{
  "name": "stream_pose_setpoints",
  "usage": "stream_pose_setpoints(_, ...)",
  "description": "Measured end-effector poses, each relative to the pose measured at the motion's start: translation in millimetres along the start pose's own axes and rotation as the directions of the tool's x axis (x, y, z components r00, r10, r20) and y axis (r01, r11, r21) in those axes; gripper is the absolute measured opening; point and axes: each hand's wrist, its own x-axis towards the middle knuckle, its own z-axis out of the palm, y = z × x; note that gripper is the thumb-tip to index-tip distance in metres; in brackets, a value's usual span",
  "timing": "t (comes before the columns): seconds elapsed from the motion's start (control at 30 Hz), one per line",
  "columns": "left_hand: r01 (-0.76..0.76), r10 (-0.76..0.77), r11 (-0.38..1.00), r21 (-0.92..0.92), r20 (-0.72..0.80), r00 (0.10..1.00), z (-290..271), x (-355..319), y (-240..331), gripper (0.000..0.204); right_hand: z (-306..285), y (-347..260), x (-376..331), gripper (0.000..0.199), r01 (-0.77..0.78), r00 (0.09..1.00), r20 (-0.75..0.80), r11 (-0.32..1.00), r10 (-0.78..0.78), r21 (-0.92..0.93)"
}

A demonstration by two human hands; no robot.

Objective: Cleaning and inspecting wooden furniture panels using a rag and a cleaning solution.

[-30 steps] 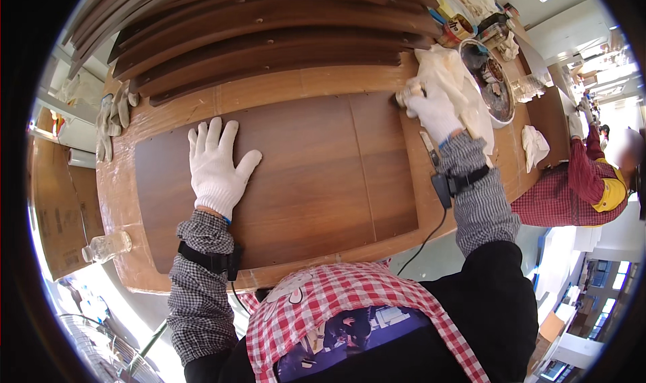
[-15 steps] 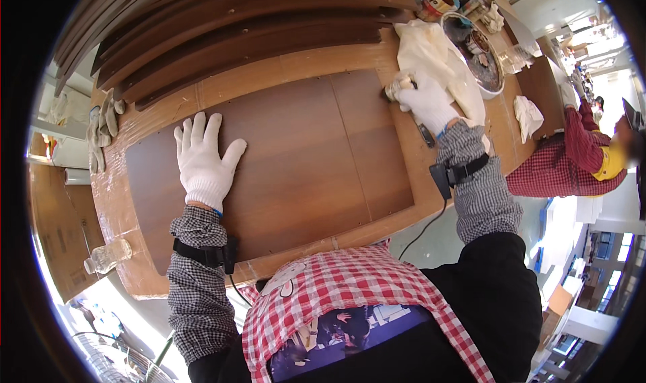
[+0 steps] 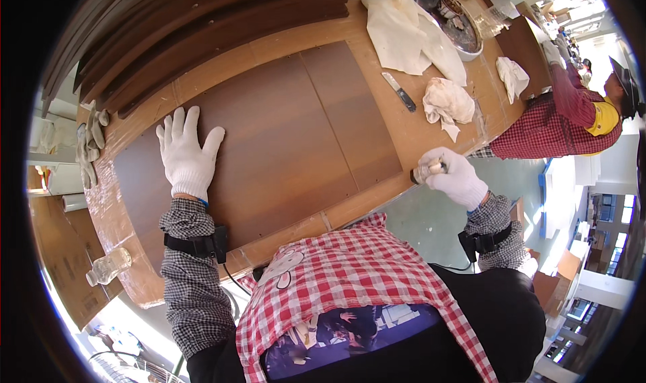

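Note:
A flat brown wood-grain board [image 3: 282, 134], crossed by a thin seam near its right end, lies on the covered table. My left hand [image 3: 187, 156], in a white knit glove, rests flat on its left part with the fingers spread. Off the board's near right corner, by the table edge, my gloved right hand [image 3: 459, 180] is closed around a small pale pad [image 3: 424, 171] with a dark edge; its exact kind is unclear. A knife with a dark handle [image 3: 402, 95] and a crumpled stained rag [image 3: 449, 104] lie right of the board.
Long dark brown boards [image 3: 202, 40] are stacked behind. A cream cloth [image 3: 397, 33] lies beside a round tub [image 3: 474, 52]. Another rag [image 3: 513, 79] sits farther right. Gloves [image 3: 91, 141] and a clear bottle [image 3: 110, 266] are at the left. A person [image 3: 572, 117] works at the right.
My right hand has come nearer and right, from beside the board's far right edge to the near table edge, still holding the pad. My left hand stays on the board; the view has shifted.

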Motion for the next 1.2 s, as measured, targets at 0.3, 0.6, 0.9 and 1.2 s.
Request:
stream_pose_setpoints(0.3,0.008,-0.008,1.000,-0.017,-0.006,1.000,-1.0,-1.4,-1.2,0.068,24.7,-6.7,40.2,0.034,-0.013,0.962,-0.269,0.974,-0.049,-0.225)
stream_pose_setpoints(0.6,0.051,-0.050,0.998,-0.025,0.036,0.998,-8.0,-3.5,1.2,0.070,24.1,-105.0,194.7,0.036,0.188,0.950,-0.203,0.953,-0.238,-0.238)
stream_pose_setpoints(0.9,0.048,-0.044,0.998,-0.040,0.099,0.994,-23.2,13.5,-6.5,0.071,28.3,-191.2,266.7,0.044,0.278,0.918,-0.131,0.844,-0.373,-0.459)
stream_pose_setpoints(1.2,0.123,-0.116,0.991,-0.044,0.130,0.985,-30.8,38.4,-16.9,0.070,2.1,-224.6,236.2,0.039,0.262,0.944,0.087,0.563,-0.318,-0.784)
